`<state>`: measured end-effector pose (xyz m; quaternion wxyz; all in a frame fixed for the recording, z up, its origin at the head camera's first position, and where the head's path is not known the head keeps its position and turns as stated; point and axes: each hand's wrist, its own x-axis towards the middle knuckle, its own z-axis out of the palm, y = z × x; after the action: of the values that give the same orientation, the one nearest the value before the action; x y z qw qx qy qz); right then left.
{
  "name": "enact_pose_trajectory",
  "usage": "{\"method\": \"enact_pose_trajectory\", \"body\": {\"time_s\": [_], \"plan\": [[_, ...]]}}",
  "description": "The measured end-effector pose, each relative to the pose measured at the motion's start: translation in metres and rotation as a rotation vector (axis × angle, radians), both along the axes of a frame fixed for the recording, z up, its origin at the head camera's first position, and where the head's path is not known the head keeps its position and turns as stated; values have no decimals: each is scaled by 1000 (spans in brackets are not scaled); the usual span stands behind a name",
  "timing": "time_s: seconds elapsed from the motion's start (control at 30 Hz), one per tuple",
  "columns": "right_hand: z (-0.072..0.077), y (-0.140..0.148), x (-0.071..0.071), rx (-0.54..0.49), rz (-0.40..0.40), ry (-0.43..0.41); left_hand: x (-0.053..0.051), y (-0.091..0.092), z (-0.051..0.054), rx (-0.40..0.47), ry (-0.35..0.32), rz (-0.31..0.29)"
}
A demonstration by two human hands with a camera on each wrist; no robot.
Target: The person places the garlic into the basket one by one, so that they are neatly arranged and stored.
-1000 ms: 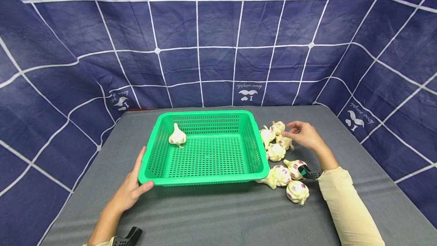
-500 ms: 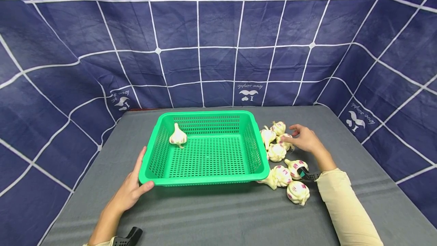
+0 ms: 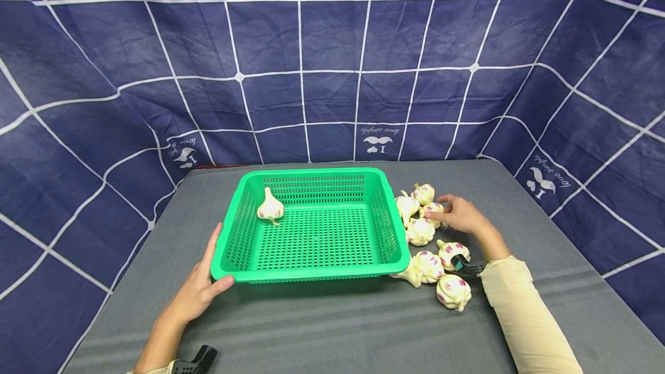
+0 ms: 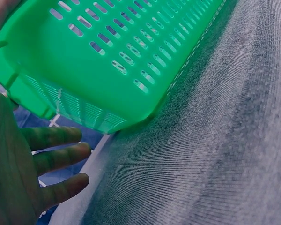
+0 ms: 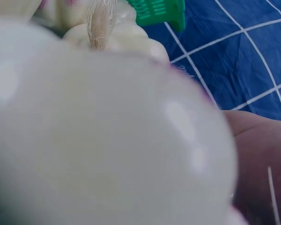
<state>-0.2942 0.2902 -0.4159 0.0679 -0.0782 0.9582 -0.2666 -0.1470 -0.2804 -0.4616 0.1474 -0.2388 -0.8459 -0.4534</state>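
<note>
Inside the basket (image 3: 317, 276), garlic (image 3: 270, 210), head-view only

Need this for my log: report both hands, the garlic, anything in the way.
Left hand touching green basket at its near left corner. Right hand curled round a garlic bulb outside the basket. Neighbouring bulbs crowd it.

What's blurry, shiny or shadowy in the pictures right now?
Right wrist: the near garlic bulb is badly out of focus, with white glare spots. Left wrist: the left hand looks dim and shadowed, the green basket brighter. Head: fairly even light, soft shadow under the basket's front edge.
</note>
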Motion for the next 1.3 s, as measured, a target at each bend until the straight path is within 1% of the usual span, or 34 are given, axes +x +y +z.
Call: {"method": "enact_pose_trajectory", "body": {"time_s": [0.1, 0.2, 0.47, 0.7, 0.83, 1.0, 1.1, 1.3], "plan": [[-1, 0, 0, -21, 2, -26, 0, 0, -1, 4, -4, -3], [-2, 2, 1, -68, 0, -52, 0, 1, 0, 12, -5, 0], [-2, 9, 6, -179, -25, -88, -1, 0, -2, 10, 4, -8], [7, 11, 14, -226, -41, -81, -2, -2, -5, 4, -13, -13], [12, 10, 18, -286, -56, -56, -1, -2, -4, 14, -10, -15], [18, 9, 22, -376, -69, -7, -2, -2, -4, 24, -9, -19], [22, 6, 25, -439, -53, 10, -2, -2, -4, 21, -13, -17], [27, 1, 27, -675, -8, 2, -3, -3, -5, 14, -15, -15]]}}
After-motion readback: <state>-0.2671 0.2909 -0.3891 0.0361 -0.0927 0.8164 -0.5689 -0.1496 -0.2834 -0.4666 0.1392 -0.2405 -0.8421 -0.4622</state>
